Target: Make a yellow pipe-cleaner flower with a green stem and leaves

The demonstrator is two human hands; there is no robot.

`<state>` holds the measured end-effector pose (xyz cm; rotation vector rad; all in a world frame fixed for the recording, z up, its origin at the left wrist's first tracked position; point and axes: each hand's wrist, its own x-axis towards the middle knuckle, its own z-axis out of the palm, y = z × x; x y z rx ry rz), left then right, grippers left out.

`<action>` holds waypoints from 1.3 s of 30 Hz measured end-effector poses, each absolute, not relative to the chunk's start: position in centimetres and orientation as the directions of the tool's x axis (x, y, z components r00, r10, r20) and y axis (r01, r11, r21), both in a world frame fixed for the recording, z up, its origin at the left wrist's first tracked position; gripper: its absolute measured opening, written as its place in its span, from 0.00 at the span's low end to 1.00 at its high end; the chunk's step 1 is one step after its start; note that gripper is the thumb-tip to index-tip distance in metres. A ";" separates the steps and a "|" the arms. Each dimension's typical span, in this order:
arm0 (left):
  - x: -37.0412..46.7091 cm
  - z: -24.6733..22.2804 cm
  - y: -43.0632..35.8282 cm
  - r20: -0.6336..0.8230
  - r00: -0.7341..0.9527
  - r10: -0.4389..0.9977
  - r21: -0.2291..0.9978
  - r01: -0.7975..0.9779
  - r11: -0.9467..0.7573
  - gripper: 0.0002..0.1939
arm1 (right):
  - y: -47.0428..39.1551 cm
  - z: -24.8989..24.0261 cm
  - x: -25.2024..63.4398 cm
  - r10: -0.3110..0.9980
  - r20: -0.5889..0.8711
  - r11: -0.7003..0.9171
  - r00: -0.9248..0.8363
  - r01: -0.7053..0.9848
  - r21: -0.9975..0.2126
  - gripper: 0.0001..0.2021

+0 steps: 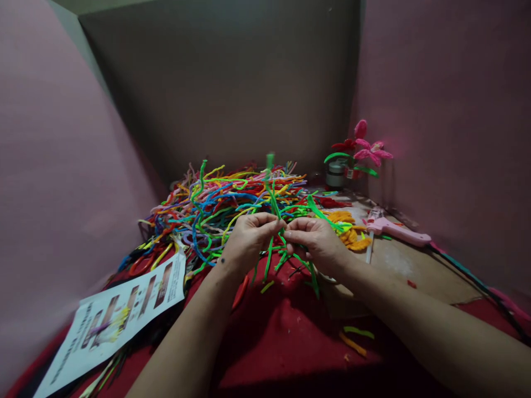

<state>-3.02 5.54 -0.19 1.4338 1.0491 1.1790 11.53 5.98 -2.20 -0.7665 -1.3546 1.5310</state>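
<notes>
My left hand (pixel 254 235) pinches a green pipe cleaner (pixel 271 193) whose upper end stands up and is slightly blurred. Close beside it, my right hand (pixel 313 237) has its thumb and fingers pressed together at the same spot. It grips green pipe cleaner too; a folded green length (pixel 319 209) rises behind this hand and strands hang below it. The exact join between the fingertips is hidden. Behind both hands lies a big tangled heap of colourful pipe cleaners (pixel 224 193).
A printed sheet (pixel 124 315) lies at left by scissors handles (pixel 143 264). To the right, a pink glue gun (pixel 398 229) rests on cardboard (pixel 398 271) near orange fuzzy pieces (pixel 352 237). Pink pipe-cleaner flowers (pixel 373 150) stand behind. Cut scraps (pixel 352 344) lie on the red cloth (pixel 286 342).
</notes>
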 end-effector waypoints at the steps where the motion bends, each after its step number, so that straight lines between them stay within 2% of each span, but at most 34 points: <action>1: -2.9 -0.3 5.6 0.155 0.133 0.979 0.988 0.004 -0.157 0.11 | 6.0 -2.2 11.5 0.915 0.124 0.030 -0.383 -0.242 -0.970 0.07; 6: -2.3 -0.4 5.5 0.141 0.072 0.987 0.987 -0.085 -0.134 0.10 | 6.0 -2.2 11.5 0.921 0.176 0.100 -0.347 -0.226 -0.969 0.06; 16: -1.2 0.2 4.8 0.058 0.078 0.995 0.970 -0.240 -0.038 0.10 | 5.3 -2.3 11.3 0.916 0.340 0.322 -0.212 -0.116 -0.940 0.05; 21: -1.9 0.3 4.7 0.051 0.159 0.986 0.980 -0.200 -0.018 0.08 | 5.3 -2.6 11.3 0.911 0.372 0.359 -0.179 -0.100 -0.928 0.05; 27: -3.2 0.7 4.9 0.053 0.322 0.945 0.996 -0.083 -0.028 0.09 | 4.9 -2.1 11.3 0.933 0.319 0.277 -0.167 -0.234 -0.932 0.05; 31: -3.4 1.1 4.8 0.154 0.231 0.961 0.970 0.151 -0.192 0.08 | 5.0 -1.7 11.5 0.953 0.232 0.163 -0.193 -0.318 -0.934 0.06; 34: -3.4 0.9 4.9 0.414 0.138 0.900 0.807 0.401 -0.433 0.06 | 5.4 -1.7 11.8 0.957 0.148 0.045 -0.251 -0.374 -0.926 0.07; 36: -3.4 0.5 5.0 0.628 0.167 0.760 0.586 0.541 -0.603 0.04 | 5.7 -1.9 11.9 0.952 0.117 -0.012 -0.284 -0.415 -0.910 0.06; 37: -3.4 0.4 5.1 0.706 0.204 0.679 0.460 0.597 -0.658 0.06 | 5.8 -1.9 11.9 0.949 0.103 -0.040 -0.299 -0.435 -0.900 0.06; 39: -3.4 0.1 5.2 0.779 0.302 0.550 0.250 0.654 -0.714 0.09 | 5.9 -2.0 11.9 0.941 0.079 -0.090 -0.330 -0.466 -0.880 0.05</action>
